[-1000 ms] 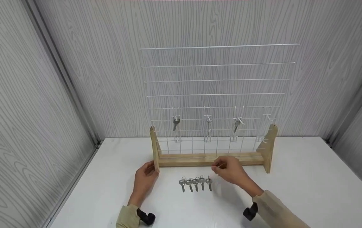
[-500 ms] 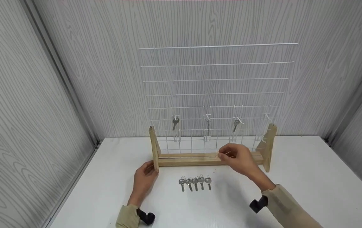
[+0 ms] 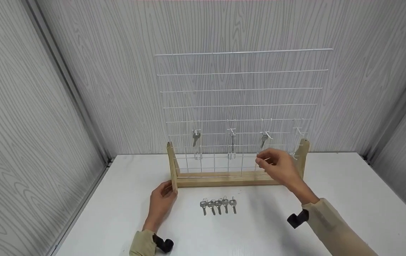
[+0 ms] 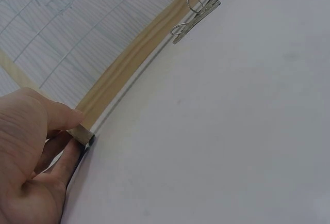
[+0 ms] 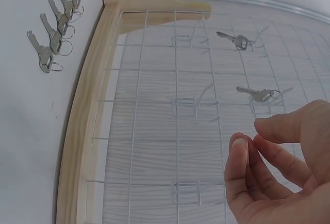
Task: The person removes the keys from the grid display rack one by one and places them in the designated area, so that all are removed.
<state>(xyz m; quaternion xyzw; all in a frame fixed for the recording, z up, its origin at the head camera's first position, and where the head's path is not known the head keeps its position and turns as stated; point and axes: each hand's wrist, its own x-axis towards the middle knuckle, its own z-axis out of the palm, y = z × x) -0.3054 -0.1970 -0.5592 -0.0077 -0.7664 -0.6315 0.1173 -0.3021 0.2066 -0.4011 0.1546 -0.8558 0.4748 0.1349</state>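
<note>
Clamping wooden stand point(image 3: 224, 182) with left grip point(image 3: 161, 201), keys point(image 3: 218, 203) nearby, right grip point(image 3: 281, 168) near grid point(image 3: 242, 106), hold unclear

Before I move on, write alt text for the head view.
A right hand, contents unclear, hovers before a white wire grid with three hanging keys; the left hand grips its wooden stand. Five keys lie in a row on the table.

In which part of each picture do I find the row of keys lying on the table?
Head: row of keys, lower middle.
Left wrist: row of keys, top edge, right of centre, cut off.
Right wrist: row of keys, upper left.
Shared landmark: the wooden base bar, seen in all three.
</note>
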